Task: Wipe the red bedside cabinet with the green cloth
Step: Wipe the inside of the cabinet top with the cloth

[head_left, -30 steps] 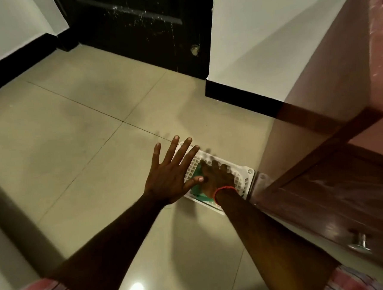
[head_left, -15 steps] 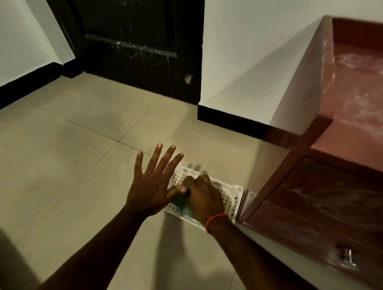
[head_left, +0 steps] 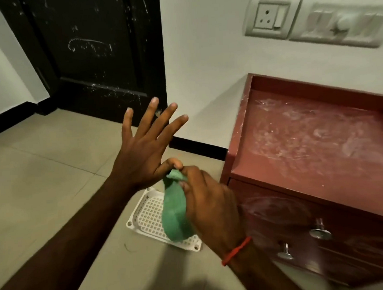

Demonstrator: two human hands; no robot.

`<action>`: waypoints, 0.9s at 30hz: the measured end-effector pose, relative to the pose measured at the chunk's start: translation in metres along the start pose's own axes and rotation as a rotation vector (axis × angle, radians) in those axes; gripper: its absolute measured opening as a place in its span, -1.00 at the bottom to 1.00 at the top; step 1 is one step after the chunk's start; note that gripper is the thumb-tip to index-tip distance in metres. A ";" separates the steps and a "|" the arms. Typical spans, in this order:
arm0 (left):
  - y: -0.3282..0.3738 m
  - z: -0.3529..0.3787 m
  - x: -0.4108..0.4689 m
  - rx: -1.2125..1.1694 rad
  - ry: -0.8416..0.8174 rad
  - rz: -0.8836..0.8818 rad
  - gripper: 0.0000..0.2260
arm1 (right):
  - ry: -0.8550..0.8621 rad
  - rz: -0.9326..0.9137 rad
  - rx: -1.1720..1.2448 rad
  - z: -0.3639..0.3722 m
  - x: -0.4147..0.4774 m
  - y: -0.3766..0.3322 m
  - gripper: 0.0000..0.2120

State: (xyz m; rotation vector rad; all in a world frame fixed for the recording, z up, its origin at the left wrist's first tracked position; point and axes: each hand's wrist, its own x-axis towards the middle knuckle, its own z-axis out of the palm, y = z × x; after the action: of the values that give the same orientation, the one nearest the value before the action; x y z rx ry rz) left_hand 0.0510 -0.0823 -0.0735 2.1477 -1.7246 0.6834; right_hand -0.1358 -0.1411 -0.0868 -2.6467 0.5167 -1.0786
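The green cloth (head_left: 174, 209) hangs bunched in the air above a white basket, with my right hand (head_left: 208, 202) shut on it. My left hand (head_left: 144, 152) is just left of it, fingers spread wide, its thumb touching the cloth's top corner. The red bedside cabinet (head_left: 307, 151) stands at the right against the wall. Its rimmed top is smeared with pale dust. Two metal drawer knobs (head_left: 320, 230) show on its front, close to my right wrist.
A white perforated plastic basket (head_left: 145, 219) lies on the tiled floor beside the cabinet's left side. A black door (head_left: 95, 54) is behind it. A wall socket (head_left: 269, 16) and switch panel (head_left: 344, 24) sit above the cabinet.
My right hand has lifted the green cloth out of the basket and up to cabinet height. My left hand rose with it, and the view tilted up to show the cabinet top.
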 end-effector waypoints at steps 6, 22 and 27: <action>0.034 -0.051 0.061 -0.052 0.131 0.058 -0.18 | 0.077 0.004 0.030 -0.095 0.037 -0.001 -0.67; 0.095 -0.018 0.072 -0.674 -0.304 -0.470 -0.10 | 0.110 0.751 0.546 -0.083 0.096 0.089 -0.62; 0.090 0.001 0.075 -0.916 -0.266 -0.524 -0.48 | 0.126 0.606 0.305 -0.068 0.098 0.086 -0.88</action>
State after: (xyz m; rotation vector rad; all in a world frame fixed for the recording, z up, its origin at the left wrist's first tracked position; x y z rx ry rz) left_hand -0.0240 -0.1658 -0.0394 1.8743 -1.1192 -0.4736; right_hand -0.1387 -0.2648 -0.0075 -1.9698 1.0058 -1.0233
